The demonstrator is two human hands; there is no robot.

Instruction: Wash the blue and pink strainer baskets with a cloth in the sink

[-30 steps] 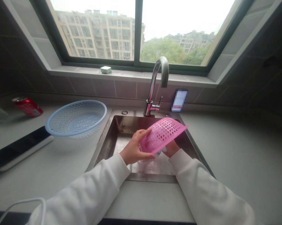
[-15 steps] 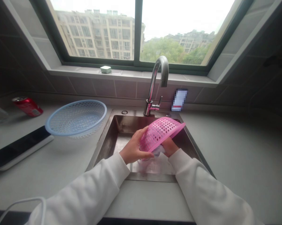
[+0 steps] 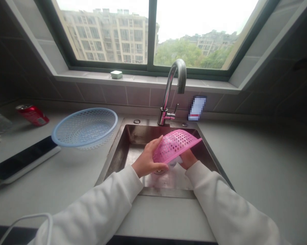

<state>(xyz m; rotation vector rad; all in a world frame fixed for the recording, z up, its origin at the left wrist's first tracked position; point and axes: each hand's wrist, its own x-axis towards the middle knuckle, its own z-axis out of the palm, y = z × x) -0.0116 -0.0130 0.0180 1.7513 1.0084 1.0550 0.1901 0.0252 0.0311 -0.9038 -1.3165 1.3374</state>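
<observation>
A pink perforated plastic basket (image 3: 177,144) is tilted on its side over the sink (image 3: 168,193), its open side facing down and to the right. My left hand (image 3: 150,158) grips its left edge, thumb on the near rim and fingers on the outer wall. Behind the rim, my right hand (image 3: 189,158) reaches into the hollow with a pale whitish cloth (image 3: 176,161); its fingers are hidden by the basket. The drain shows faintly below the basket.
A chrome faucet (image 3: 166,92) rises behind the sink, with a phone (image 3: 197,108) leaning on the tiles to its right. On the left counter are a blue mesh basket (image 3: 85,127), a tipped red can (image 3: 33,115) and a long black-topped device (image 3: 25,158). A small green-white box (image 3: 116,74) sits on the sill.
The pink basket has tilted slightly, its near rim lying a little flatter. Both hands keep nearly the same place on it, and the whole view has shifted slightly.
</observation>
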